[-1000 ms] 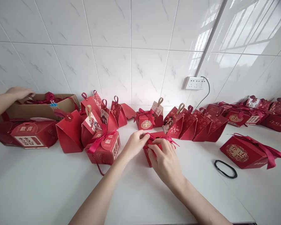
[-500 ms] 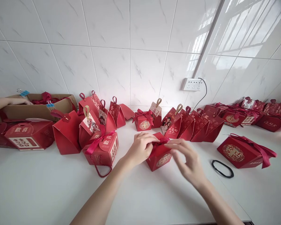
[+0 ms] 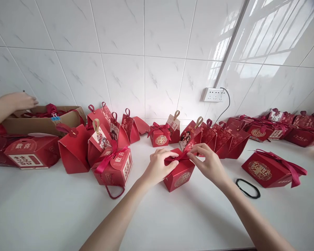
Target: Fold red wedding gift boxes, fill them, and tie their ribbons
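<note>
A red gift box (image 3: 180, 177) with a round gold emblem stands on the white table between my hands. Across its top runs a dark red ribbon (image 3: 183, 156), partly covered by my fingers. My left hand (image 3: 161, 164) pinches the ribbon on the box's left side, its thumb along the top. On the right side, my right hand (image 3: 204, 158) has thumb and fingertips closed on the ribbon. To the left sits a red box (image 3: 114, 164) with a ribbon bow and a rope handle. A ribboned red box (image 3: 267, 170) lies to the right.
A black elastic loop (image 3: 248, 188) lies on the table at right. Behind are several red peaked boxes (image 3: 209, 136). Another person's hand (image 3: 22, 101) is above a cardboard box (image 3: 36, 123) at left. A power strip (image 3: 214, 94) is on the tiled wall.
My right hand has come in and closed on the ribbon. The other person's hand at left has risen from the cardboard box. Part of a hand now shows at the right edge.
</note>
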{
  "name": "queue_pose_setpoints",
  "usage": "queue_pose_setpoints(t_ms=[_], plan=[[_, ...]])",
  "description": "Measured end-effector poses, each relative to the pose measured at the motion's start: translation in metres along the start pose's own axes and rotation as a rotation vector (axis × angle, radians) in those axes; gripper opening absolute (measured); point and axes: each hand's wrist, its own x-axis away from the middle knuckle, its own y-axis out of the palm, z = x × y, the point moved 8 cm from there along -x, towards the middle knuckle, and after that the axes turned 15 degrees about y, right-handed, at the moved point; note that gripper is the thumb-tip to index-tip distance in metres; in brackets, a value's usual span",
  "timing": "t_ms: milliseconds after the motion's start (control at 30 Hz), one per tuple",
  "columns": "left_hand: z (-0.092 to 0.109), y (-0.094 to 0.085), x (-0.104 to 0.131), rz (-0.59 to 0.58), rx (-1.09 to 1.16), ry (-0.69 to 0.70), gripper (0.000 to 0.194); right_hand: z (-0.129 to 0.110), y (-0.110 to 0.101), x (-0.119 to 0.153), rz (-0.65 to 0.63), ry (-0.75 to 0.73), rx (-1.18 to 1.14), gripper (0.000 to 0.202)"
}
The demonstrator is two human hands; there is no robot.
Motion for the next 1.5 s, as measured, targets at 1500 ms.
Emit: queue_pose_setpoints(t_ms=[1500], plan=[[-0.001,0.008,-0.006,-0.152,-0.054,0.031,0.027,0.021,0.018,0.050,-0.566,0.365,-0.454,0.032]])
